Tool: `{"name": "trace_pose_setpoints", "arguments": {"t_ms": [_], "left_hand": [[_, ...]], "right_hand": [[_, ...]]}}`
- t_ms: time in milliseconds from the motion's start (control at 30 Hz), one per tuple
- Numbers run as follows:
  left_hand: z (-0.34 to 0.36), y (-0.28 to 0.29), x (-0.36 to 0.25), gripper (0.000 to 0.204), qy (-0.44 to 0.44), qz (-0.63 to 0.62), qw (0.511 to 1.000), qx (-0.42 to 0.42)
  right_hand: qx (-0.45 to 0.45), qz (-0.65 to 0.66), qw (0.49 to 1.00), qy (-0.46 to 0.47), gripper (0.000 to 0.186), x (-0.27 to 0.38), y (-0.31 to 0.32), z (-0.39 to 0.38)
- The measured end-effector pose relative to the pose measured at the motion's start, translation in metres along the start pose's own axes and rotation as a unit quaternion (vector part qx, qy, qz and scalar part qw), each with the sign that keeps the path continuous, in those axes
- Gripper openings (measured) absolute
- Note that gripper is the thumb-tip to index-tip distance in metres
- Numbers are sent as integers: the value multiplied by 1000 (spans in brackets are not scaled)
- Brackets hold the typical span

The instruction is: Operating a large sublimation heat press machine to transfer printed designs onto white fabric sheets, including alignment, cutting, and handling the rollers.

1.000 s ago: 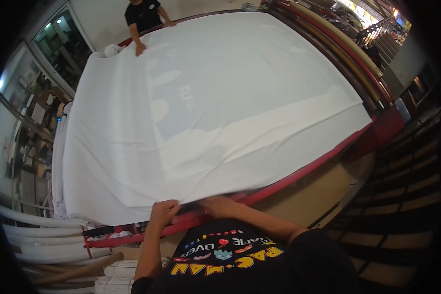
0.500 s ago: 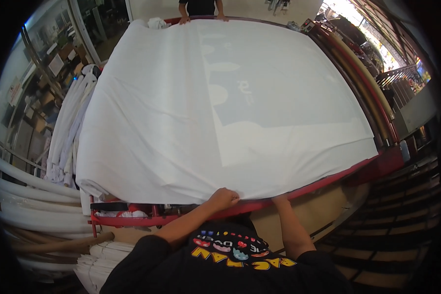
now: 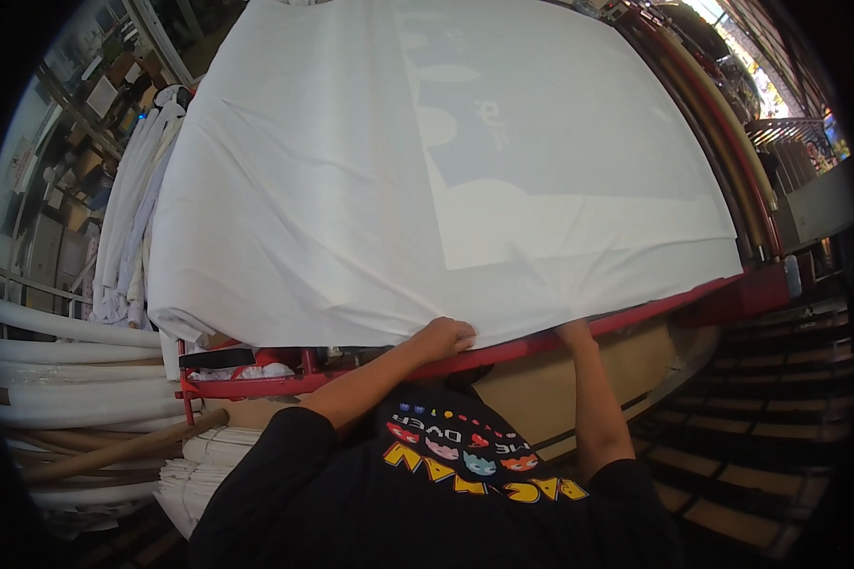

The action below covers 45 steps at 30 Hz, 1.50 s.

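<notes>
A large white fabric sheet (image 3: 304,190) spreads over a wide red-framed table (image 3: 674,301), and a pale grey printed pattern shows faintly through it on the right. At the near edge, my left hand (image 3: 446,339) is closed on the fabric, its fingers curled over the rim. To its right, my right hand (image 3: 575,332) reaches under the fabric's edge, so its fingers are hidden. Creases fan out in the cloth above my right hand, and longer folds run across the left part.
Along the table's right side lies a long roller (image 3: 712,104). White rolls (image 3: 66,379) and a brown tube (image 3: 128,450) are stacked at the left, below hanging white cloths (image 3: 133,213). Folded white material (image 3: 209,465) lies near my left arm. Dark slats (image 3: 778,427) are at the lower right.
The view has tipped downward, and the person at the far edge has left the picture. Fresh creases have formed in the fabric above my right hand. Both hands stay at the near edge.
</notes>
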<state>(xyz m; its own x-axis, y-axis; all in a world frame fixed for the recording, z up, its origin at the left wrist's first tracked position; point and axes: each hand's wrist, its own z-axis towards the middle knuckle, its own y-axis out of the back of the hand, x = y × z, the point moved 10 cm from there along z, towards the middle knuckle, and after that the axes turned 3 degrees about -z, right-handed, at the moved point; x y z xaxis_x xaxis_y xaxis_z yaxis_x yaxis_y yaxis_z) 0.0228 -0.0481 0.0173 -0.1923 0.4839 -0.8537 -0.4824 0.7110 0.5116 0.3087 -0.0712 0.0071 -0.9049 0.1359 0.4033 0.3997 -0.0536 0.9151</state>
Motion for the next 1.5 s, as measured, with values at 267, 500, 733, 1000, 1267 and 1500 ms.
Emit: {"name": "trace_pose_setpoints", "arguments": {"t_ms": [267, 500, 733, 1000, 1267, 1500], "left_hand": [[-68, 51, -1, 33, 14, 79, 992, -98], [-290, 305, 63, 63, 289, 400, 692, -527], [-491, 431, 111, 50, 547, 411, 506, -525], [-477, 413, 91, 30, 469, 494, 550, -483], [-131, 91, 23, 54, 58, 149, 975, -157], [-68, 34, -9, 23, -68, 279, 957, -51]], "right_hand": [[158, 260, 913, -271, 12, 13, -9, -138], [139, 470, 799, -348, 16, 71, -60, -245], [183, 433, 815, -339, 23, 113, -82, -264], [214, 532, 772, -274, 45, 144, -73, -238], [230, 547, 757, -272, 44, 155, -82, -226], [249, 522, 769, -272, 51, 157, -90, -228]]}}
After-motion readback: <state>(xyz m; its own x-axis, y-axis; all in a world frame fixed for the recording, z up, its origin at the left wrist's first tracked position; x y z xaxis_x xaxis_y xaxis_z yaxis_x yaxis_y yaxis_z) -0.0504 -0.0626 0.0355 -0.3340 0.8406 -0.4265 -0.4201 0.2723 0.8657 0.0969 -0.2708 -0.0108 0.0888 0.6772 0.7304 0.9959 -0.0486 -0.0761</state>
